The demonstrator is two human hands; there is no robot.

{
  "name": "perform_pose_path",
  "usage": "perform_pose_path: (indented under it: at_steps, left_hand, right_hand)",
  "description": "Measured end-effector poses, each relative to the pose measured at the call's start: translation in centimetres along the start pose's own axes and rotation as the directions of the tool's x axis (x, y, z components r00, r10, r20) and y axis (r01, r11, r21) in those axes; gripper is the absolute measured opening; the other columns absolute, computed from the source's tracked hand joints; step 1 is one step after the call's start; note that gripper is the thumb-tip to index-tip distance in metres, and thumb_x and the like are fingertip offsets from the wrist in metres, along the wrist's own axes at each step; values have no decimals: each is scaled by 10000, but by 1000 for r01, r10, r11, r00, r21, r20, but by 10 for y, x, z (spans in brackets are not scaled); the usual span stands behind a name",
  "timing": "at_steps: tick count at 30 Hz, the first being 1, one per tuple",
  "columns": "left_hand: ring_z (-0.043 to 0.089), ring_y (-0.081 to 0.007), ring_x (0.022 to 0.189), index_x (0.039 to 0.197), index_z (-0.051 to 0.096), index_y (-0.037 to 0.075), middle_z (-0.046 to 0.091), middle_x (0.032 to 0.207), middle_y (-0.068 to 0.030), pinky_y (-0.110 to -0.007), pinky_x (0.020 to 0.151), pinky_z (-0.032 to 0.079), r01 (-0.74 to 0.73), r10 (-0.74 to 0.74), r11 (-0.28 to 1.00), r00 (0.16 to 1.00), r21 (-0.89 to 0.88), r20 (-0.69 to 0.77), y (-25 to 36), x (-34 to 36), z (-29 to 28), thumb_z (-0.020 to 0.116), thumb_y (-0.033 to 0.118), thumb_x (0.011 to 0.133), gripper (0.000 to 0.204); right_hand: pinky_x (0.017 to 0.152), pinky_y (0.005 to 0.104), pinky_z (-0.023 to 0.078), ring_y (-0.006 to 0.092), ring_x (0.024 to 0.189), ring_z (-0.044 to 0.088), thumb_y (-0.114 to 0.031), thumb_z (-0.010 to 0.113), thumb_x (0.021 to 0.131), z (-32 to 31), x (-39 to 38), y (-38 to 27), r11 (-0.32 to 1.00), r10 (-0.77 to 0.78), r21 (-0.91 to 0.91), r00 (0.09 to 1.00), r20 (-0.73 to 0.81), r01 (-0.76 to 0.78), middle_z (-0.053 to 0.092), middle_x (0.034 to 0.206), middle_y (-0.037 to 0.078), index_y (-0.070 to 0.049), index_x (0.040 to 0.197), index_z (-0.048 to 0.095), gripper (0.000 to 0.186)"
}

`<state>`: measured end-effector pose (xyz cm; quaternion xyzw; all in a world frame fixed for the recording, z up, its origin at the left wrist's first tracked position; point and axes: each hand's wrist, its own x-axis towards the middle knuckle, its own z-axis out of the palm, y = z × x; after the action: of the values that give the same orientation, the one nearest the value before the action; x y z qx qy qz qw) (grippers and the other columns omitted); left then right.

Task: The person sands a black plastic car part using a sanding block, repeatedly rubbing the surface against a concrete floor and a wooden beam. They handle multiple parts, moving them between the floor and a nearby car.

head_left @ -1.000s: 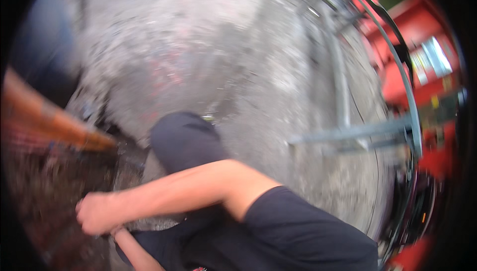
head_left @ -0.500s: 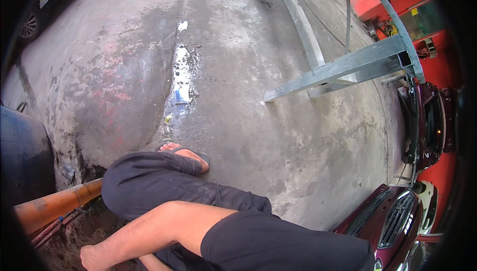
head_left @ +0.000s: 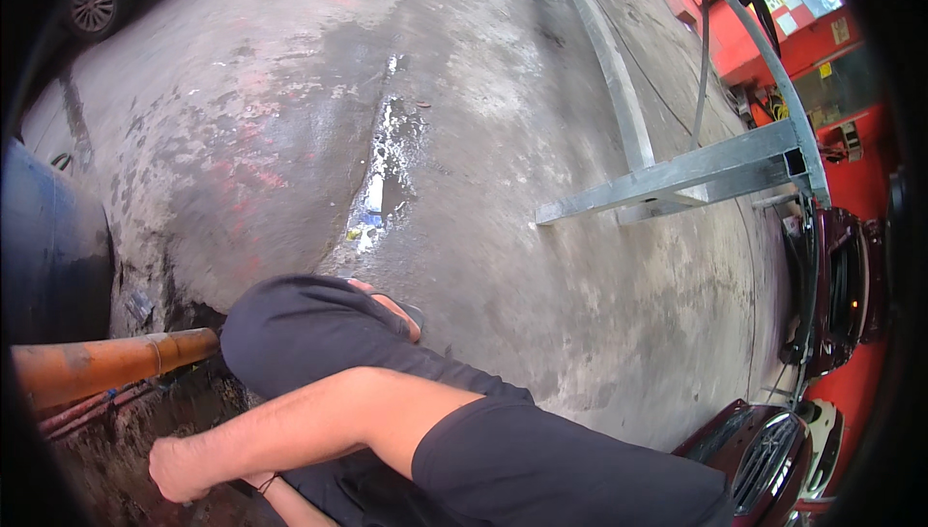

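My right arm, in a short dark sleeve, reaches across to the lower left. My right hand (head_left: 177, 470) is curled closed over a dark, dirty hollow (head_left: 116, 459); its fingertips and anything in them are hidden. Just beside it my left hand (head_left: 257, 480) shows only a small part at the wrist, where there is a thin dark band. The rest of that hand is behind the right wrist, so its fingers cannot be seen. Close above the hands, an orange pipe (head_left: 116, 365) runs over the hollow, with thin reddish pipes (head_left: 92, 414) under it.
My bent knee (head_left: 290, 319) in dark trousers is next to the pipe's end. A blue drum (head_left: 60, 247) stands at left. Wet concrete (head_left: 464, 160) spreads ahead, with a grey metal frame (head_left: 667, 174) at right. Dark red car parts (head_left: 764, 459) lie at the lower right.
The view has shifted, so the floor and frame sit lower and farther right. My right hand has risen slightly against the pipes, and the left wrist's band now shows.
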<state>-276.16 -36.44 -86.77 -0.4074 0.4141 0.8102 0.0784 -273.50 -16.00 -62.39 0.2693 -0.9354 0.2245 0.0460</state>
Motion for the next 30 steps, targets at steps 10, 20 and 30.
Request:
perform_pose_path:
  at_steps: [10, 20, 30]
  left_hand:
    - [665, -311, 1254, 1338, 692, 95, 732, 1321, -108, -537, 1106, 498, 283, -113, 950, 702, -129, 703, 10, -11, -3, 667, 346, 999, 423]
    - [742, -272, 1083, 1242, 658, 11, 741, 1160, -125, -438, 955, 629, 539, -87, 772, 616, -338, 783, -43, -86, 53, 470, 203, 1121, 294]
    - [684, -306, 1230, 1395, 556, -8, 664, 1334, -176, -472, 1033, 604, 450, -182, 856, 722, -254, 667, -57, -103, 48, 404, 295, 1131, 430]
  right_hand:
    - [914, 468, 590, 348, 1053, 741, -242, 831, 853, -69, -60, 62, 923, 257, 279, 964, 63, -264, 769, 1085, 164, -60, 1195, 731, 399]
    - [868, 446, 555, 365, 1000, 710, -239, 874, 836, -38, -70, 43, 930, 186, 303, 977, 107, -210, 723, 1023, 142, -64, 1102, 755, 340]
    - [934, 402, 529, 324, 1076, 670, -226, 962, 710, 12, -43, 18, 947, 47, 313, 995, 91, -73, 660, 1105, 121, -40, 1081, 708, 487]
